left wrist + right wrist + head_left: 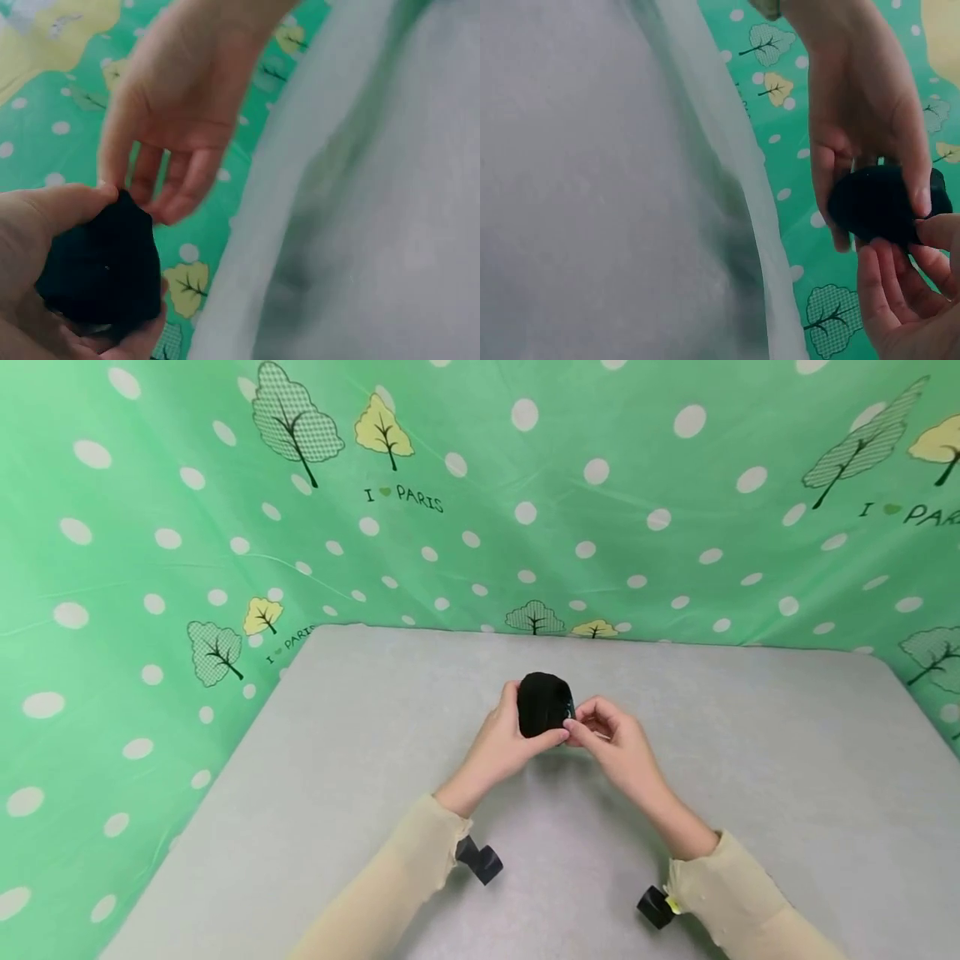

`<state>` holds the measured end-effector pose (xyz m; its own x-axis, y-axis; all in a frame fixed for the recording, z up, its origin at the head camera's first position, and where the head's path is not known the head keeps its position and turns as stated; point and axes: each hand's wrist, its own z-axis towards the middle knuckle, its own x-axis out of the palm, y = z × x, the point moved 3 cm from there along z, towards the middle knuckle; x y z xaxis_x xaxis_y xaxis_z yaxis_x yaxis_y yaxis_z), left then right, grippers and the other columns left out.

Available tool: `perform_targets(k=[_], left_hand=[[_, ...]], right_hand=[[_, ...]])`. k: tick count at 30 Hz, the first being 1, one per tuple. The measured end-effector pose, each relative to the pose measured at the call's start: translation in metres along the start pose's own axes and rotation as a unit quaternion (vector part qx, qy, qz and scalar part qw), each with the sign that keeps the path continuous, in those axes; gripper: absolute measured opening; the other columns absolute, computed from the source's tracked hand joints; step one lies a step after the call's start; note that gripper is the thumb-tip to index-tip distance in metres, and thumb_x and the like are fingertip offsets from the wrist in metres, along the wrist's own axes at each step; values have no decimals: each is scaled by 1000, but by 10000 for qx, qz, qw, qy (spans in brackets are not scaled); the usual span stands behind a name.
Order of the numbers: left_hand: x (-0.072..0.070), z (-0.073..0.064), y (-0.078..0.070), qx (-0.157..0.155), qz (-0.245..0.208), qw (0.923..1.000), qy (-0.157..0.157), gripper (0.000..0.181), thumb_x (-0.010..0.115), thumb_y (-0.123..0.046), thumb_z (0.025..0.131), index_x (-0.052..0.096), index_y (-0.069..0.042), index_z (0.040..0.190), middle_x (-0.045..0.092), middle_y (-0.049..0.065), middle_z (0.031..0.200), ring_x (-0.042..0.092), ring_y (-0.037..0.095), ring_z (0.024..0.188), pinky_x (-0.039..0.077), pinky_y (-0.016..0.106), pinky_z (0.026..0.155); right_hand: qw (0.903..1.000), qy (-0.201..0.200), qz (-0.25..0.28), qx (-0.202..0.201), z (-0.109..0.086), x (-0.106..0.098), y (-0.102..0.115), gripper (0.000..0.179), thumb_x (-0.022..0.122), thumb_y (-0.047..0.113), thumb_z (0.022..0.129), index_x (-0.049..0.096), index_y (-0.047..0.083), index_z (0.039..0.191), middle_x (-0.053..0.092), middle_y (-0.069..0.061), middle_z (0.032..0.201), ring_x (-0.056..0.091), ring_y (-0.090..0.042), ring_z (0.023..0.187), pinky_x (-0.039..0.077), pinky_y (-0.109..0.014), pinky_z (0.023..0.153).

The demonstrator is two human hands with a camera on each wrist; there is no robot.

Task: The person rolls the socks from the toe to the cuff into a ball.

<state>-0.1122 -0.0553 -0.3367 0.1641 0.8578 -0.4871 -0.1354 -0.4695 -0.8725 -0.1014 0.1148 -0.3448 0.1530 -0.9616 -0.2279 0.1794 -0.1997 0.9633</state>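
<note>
A rounded, soft-looking black bundle (pixel 542 703) is held up over the grey table, with a thin bluish edge along its right side in the head view. My left hand (pixel 506 735) grips it from the left, thumb along the near side and fingers behind. At its right edge my right hand (pixel 618 743) pinches the rim between thumb and curled fingers. The left wrist view shows the black bundle (pixel 105 262) tapering to a corner where both thumbs meet. In the right wrist view the bundle (pixel 877 202) looks oval, partly covered by fingers.
The grey table (pixel 360 710) spreads beneath both arms. A green dotted curtain (pixel 480 510) printed with trees hangs along its back and left edges. Black wrist mounts stick out under the left sleeve (pixel 412 860) and the right sleeve (pixel 738 889).
</note>
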Motion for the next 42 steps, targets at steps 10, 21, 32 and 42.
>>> perform_targets(k=[10, 21, 32, 42], left_hand=[[-10, 6, 15, -176, 1060, 9922, -638, 60, 79, -29, 85, 46, -10, 132, 67, 24, 121, 66, 36, 110, 54, 50, 93], [-13, -2, 11, -294, -1729, 9761, 1280, 53, 62, -15, 96, 41, 0, 142, 56, 21, 139, 57, 32, 126, 50, 41, 103], [-15, 2, 7, -138, -2460, 9654, 853, 46, 68, -4, 89, 49, -3, 132, 55, 13, 121, 69, 20, 95, 58, 29, 80], [-15, 2, 2, -63, -1459, 9879, 527, 49, 76, -13, 87, 51, -11, 130, 70, 15, 122, 68, 21, 91, 51, 26, 80]], right_hand=[[9977, 268, -136, -613, -13, 3, -3, 10, 62, 2, 96, 59, -6, 92, 62, -8, 94, 60, -9, 81, 52, -17, 73], [9969, 56, 721, 310, -6, -3, -8, 9, 55, 3, 99, 53, -4, 95, 61, 9, 84, 64, -1, 77, 58, -21, 77], [9923, 670, 1025, 165, -7, -10, -8, 8, 52, 3, 99, 50, 0, 93, 61, 6, 92, 65, -5, 84, 58, -23, 81], [9853, 625, -632, -1457, -8, -10, 2, 80, 80, 1, 81, 36, 5, 147, 43, -10, 148, 53, -11, 127, 54, -30, 98]])
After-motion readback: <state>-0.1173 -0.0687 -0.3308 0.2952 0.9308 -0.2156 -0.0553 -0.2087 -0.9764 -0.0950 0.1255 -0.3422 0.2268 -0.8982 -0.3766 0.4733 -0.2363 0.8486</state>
